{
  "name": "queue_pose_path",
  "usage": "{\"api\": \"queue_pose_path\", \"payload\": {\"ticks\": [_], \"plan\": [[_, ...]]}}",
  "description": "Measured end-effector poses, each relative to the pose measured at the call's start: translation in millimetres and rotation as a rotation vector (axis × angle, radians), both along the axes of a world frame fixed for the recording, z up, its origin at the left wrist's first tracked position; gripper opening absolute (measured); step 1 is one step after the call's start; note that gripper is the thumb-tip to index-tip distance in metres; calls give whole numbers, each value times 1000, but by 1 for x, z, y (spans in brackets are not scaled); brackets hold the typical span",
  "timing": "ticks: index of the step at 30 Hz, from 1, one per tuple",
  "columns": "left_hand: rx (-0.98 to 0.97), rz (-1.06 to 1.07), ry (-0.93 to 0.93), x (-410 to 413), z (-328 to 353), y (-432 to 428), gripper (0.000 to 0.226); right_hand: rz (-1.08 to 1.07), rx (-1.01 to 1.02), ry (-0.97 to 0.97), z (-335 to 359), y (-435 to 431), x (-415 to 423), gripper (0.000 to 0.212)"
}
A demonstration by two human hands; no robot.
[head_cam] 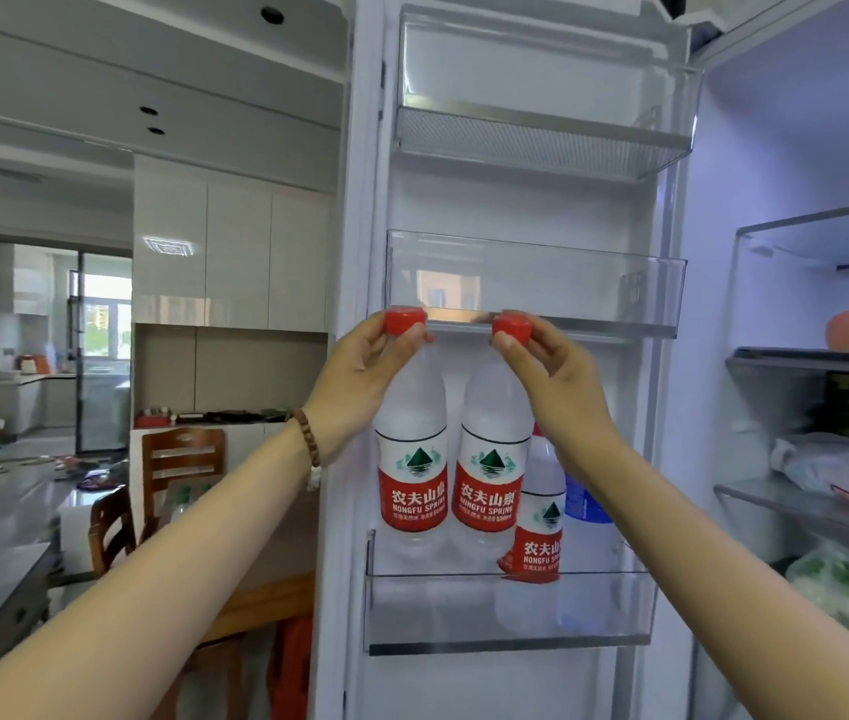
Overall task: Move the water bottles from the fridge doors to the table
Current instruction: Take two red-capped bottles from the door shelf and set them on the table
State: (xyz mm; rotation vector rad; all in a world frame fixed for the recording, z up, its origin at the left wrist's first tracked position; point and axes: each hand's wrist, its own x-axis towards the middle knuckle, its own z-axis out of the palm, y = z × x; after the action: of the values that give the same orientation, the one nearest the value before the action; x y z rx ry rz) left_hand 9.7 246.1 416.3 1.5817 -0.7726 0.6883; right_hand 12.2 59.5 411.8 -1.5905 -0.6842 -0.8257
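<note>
While hands (360,376) (547,376) pinch caps, both bottles (412,459) (490,454) hang upright.

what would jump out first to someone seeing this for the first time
Two red-capped water bottles dead centre against the open fridge door: the left hand pinches the left bottle by its neck, the right hand the right bottle. Both seem lifted above the bottom door bin, where a smaller red-labelled bottle still stands at the right. The two door bins above are empty.
</note>
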Motion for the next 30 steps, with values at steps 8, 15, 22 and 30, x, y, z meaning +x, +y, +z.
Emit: {"api": "queue_pose_path", "payload": {"ticks": [8,15,22,30], "plan": [[-212,7,91,-33,7,39,29,210,47,36,9,40,-26,35],[-270,58,171,-23,-25,127,27,355,63,144,-24,127,-11,43],[-242,153,210,8,-55,245,33,430,92,211,-56,250,30,36],[-170,224,269,78,-80,375,24,461,165,292,-84,386,107,26]]}}
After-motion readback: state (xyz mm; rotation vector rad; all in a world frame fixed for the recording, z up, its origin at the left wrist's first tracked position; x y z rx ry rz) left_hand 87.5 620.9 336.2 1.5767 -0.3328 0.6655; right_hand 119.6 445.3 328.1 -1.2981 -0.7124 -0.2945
